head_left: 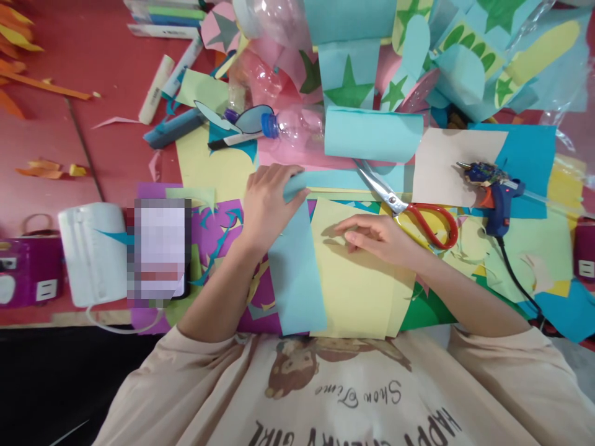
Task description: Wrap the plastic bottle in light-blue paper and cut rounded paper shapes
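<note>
My left hand (272, 201) is closed on the left end of a light blue paper strip (339, 180), thumb below and fingers above. The strip runs to the right, near red-handled scissors (394, 201) that lie with their blades partly spread. Over a pale yellow sheet (356, 297) hovers my right hand (374, 238), its fingers loosely bent and apart, with nothing visible in them. A light blue sheet (297, 279) lies between my forearms. Just beyond the strip, a clear plastic bottle (300, 128) with a blue cap lies on its side, light blue paper wrapped round it.
A blue glue gun (499, 198) with a black cord rests at the right. On the left are a phone (160, 248) and a white device (93, 254) with a cable. Markers (157, 90) and star-decorated paper pieces (348, 83) crowd the back. Paper scraps cover much of the red table (111, 136).
</note>
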Demonstrator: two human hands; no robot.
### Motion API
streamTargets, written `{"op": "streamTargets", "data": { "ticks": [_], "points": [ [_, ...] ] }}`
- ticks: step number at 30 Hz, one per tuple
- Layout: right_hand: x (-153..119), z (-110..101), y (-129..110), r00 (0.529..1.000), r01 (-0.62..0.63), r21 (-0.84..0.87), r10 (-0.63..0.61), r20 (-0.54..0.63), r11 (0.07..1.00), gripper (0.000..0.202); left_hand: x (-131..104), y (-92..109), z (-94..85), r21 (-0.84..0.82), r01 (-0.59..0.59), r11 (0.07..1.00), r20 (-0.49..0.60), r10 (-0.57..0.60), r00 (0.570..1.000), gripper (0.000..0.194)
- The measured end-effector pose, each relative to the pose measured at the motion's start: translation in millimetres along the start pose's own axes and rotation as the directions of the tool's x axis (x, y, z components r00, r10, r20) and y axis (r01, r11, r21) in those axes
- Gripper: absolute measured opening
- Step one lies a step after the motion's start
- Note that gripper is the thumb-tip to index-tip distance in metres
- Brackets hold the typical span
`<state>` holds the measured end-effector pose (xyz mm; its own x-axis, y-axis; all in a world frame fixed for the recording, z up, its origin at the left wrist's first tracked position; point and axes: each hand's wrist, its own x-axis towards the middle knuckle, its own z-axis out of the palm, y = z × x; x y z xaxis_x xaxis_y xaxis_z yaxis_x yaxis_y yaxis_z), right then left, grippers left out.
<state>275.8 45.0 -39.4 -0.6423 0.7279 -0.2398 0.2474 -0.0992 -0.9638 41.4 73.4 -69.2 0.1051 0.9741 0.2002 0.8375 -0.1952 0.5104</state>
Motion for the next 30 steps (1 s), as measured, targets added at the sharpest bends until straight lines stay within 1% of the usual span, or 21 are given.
{"op": "streamTargets", "data": {
  "ticks": [2,4,5,6,8,10,11,12,13,14,15,17,18,19,20,21,23,25,26,28,30],
  "points": [
    [-1,0,1,0.998,0.059,-0.068,-0.058,0.018,0.996,0.030,-1,2,-3.2,-0.135,-0.027,0.990,-0.013,0.025,1.000,0.016],
    [-3,1,2,0.994,0.106,-0.171,-0.097,0.056,0.980,0.029,-3,5,-5.0,-0.281,-0.076,0.957,-0.048,0.066,0.997,0.017],
    [-3,2,2,0.992,0.111,-0.220,-0.095,0.083,0.969,0.030,-4,7,-5.2,-0.330,-0.114,0.937,-0.075,0.094,0.993,0.019],
    [-3,3,2,0.990,0.108,-0.260,-0.082,0.111,0.960,0.030,-5,9,-4.9,-0.358,-0.159,0.920,-0.109,0.128,0.986,0.021],
    [-3,6,2,0.987,0.106,-0.294,-0.064,0.150,0.950,0.034,-7,10,-2.8,-0.358,-0.250,0.900,-0.179,0.196,0.964,0.027],
    [-2,7,0,0.990,0.100,-0.271,-0.068,0.126,0.957,0.037,-7,9,0.4,-0.328,-0.300,0.896,-0.218,0.237,0.947,0.038],
    [-2,7,0,0.994,0.094,-0.236,-0.076,0.083,0.967,0.036,-6,8,2.1,-0.318,-0.296,0.901,-0.225,0.231,0.947,0.046],
    [-2,6,0,0.996,0.089,-0.187,-0.089,0.012,0.978,0.035,-6,7,3.7,-0.322,-0.273,0.907,-0.225,0.207,0.952,0.054],
    [-3,5,0,0.992,0.090,-0.131,-0.101,-0.081,0.987,0.033,-5,6,5.1,-0.343,-0.237,0.909,-0.219,0.168,0.961,0.059],
    [-3,3,1,0.975,0.107,-0.078,-0.120,-0.187,0.991,0.031,-5,5,6.3,-0.383,-0.199,0.902,-0.215,0.123,0.969,0.062],
    [-4,1,3,0.943,0.145,-0.037,-0.149,-0.296,0.989,0.029,-4,4,7.3,-0.439,-0.164,0.883,-0.206,0.078,0.975,0.060],
    [-6,-4,7,0.843,0.251,-0.003,-0.220,-0.491,0.968,0.025,-4,3,8.6,-0.560,-0.127,0.819,-0.190,0.022,0.981,0.049],
    [-7,-6,9,0.793,0.294,-0.001,-0.244,-0.558,0.956,0.023,-4,3,9.2,-0.604,-0.112,0.789,-0.173,0.008,0.985,0.044],
    [-7,-8,11,0.755,0.317,0.001,-0.252,-0.605,0.948,0.022,-4,3,9.8,-0.628,-0.096,0.772,-0.150,0.001,0.989,0.041],
    [-7,-9,12,0.732,0.321,0.004,-0.245,-0.636,0.947,0.022,-5,3,10.7,-0.636,-0.091,0.766,-0.129,0.011,0.992,0.041],
    [-6,-10,14,0.721,0.304,0.010,-0.224,-0.656,0.952,0.023,-5,3,11.9,-0.633,-0.103,0.768,-0.112,0.041,0.993,0.043],
    [-4,-11,16,0.724,0.246,0.021,-0.170,-0.669,0.969,0.025,-7,2,15.0,-0.609,-0.194,0.769,-0.102,0.166,0.981,0.053],
    [-2,-11,17,0.745,0.203,0.037,-0.130,-0.654,0.979,0.026,-9,1,17.4,-0.577,-0.302,0.758,-0.088,0.310,0.947,0.060],
    [-2,-10,17,0.761,0.193,0.049,-0.118,-0.637,0.980,0.026,-10,1,17.7,-0.558,-0.336,0.759,-0.065,0.363,0.930,0.061],
    [-1,-10,17,0.793,0.197,0.079,-0.112,-0.599,0.977,0.026,-10,3,15.6,-0.511,-0.371,0.775,-0.018,0.422,0.906,0.060],
    [0,-10,17,0.810,0.202,0.113,-0.101,-0.577,0.973,0.025,-10,5,10.8,-0.472,-0.389,0.791,-0.003,0.439,0.898,0.054]
  ]
}}
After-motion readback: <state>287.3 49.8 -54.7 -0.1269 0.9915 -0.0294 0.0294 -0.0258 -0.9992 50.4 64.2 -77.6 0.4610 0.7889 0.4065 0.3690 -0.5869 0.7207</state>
